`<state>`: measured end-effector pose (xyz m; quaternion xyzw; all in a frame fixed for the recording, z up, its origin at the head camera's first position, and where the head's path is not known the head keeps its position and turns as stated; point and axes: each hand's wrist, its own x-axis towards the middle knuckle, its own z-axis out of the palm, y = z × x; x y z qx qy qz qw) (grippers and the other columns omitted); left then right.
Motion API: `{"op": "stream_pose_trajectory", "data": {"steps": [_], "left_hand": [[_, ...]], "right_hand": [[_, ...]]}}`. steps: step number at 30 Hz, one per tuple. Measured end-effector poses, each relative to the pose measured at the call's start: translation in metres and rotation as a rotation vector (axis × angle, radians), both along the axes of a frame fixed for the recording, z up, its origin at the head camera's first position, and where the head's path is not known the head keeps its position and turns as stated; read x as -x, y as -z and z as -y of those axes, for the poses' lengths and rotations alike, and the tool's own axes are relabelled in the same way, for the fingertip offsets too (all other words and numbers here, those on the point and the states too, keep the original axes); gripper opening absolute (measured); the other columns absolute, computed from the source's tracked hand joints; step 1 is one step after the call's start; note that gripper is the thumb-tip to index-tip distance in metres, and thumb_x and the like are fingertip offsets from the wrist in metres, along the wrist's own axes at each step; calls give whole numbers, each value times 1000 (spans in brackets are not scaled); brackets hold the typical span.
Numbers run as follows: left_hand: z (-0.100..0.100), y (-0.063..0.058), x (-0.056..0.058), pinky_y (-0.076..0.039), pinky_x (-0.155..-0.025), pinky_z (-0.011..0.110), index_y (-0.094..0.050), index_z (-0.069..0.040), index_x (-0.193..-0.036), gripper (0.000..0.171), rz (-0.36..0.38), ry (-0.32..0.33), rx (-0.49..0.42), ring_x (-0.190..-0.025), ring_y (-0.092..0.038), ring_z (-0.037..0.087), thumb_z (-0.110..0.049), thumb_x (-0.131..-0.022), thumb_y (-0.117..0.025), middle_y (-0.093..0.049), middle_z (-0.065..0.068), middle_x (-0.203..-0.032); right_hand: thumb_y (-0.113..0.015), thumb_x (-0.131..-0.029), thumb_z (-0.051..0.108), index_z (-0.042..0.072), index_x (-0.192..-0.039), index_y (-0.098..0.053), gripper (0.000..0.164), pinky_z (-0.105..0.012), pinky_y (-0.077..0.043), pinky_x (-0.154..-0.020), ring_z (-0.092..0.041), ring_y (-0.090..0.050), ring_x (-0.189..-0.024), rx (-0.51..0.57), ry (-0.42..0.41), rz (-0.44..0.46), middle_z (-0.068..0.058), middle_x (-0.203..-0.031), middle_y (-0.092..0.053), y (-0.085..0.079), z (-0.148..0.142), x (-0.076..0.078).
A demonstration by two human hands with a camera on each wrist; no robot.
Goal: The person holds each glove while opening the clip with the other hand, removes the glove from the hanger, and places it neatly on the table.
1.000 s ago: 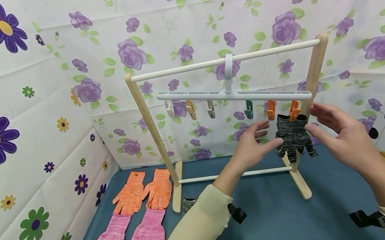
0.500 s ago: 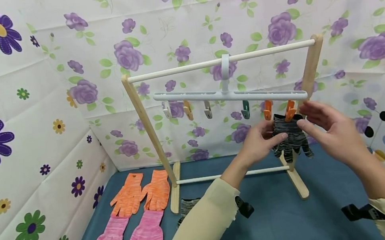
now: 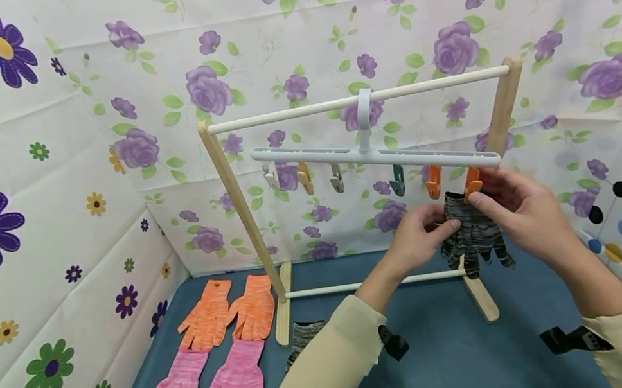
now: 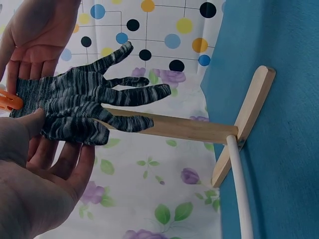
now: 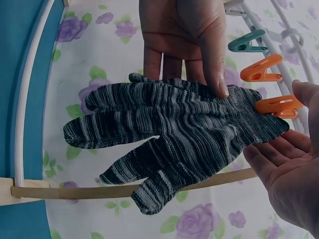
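A black-and-grey knit glove (image 3: 471, 229) hangs fingers-down by its cuff from an orange clip (image 5: 279, 105) at the right end of a pale hanger (image 3: 428, 153). My left hand (image 3: 416, 233) pinches the glove's left edge, thumb in front and fingers behind, as the left wrist view confirms. On the other side, my right hand (image 3: 529, 212) is at the cuff. Its fingers extend behind the glove, and its thumb stands just beside the clip's handle in the right wrist view.
The hanger hooks over the top rod of a wooden rack (image 3: 238, 196). More clips dangle along it, including a green clip (image 3: 397, 180). Orange gloves (image 3: 209, 313) and pink gloves (image 3: 235, 384) lie at left on the blue cloth. Another dark glove (image 3: 304, 332) is partly behind my left sleeve.
My left hand has moved right and taken hold of the glove's edge. My right hand has moved left to the cuff and clip. The hanger's right end dips slightly lower.
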<state>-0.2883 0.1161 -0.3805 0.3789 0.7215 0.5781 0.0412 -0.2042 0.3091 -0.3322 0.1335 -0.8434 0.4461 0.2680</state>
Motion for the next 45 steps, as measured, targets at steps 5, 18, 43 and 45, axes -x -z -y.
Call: {"op": "stream_pose_trajectory", "data": {"steps": [5, 18, 43, 45], "left_hand": [[3, 1, -2, -53, -73, 21, -72, -8, -116, 18, 10, 0, -5, -84, -65, 4, -23, -107, -69, -69, -9, -97], [7, 1, -8, -54, -75, 21, -73, -7, -117, 18, 20, -3, 14, -85, -65, 3, -22, -106, -69, -70, -10, -97], [13, 8, -8, -55, -75, 21, -74, -8, -117, 18, -8, 2, 48, -85, -65, 2, -22, -107, -69, -69, -8, -98], [14, 9, -8, -54, -73, 21, -74, -8, -116, 18, -12, 0, 57, -84, -65, 3, -22, -107, -69, -69, -9, -97]], "right_hand": [[-67, -108, 20, 4, -150, -57, 46, -7, -48, -87, 1, -62, -110, 20, 5, 10, -15, -132, -66, 0, 4, 0], [-67, -108, 21, 1, -138, -66, 36, -11, -52, -86, -3, -69, -104, 140, 21, 9, 15, -113, -72, -1, 10, -2], [-68, -107, 18, -3, -133, -71, 34, -13, -54, -84, -3, -71, -102, 223, 68, -57, 15, -110, -75, 6, 12, 0], [-67, -107, 18, -3, -134, -70, 35, -13, -54, -86, -3, -71, -103, 231, 64, -58, 15, -110, -75, 5, 12, 0]]}}
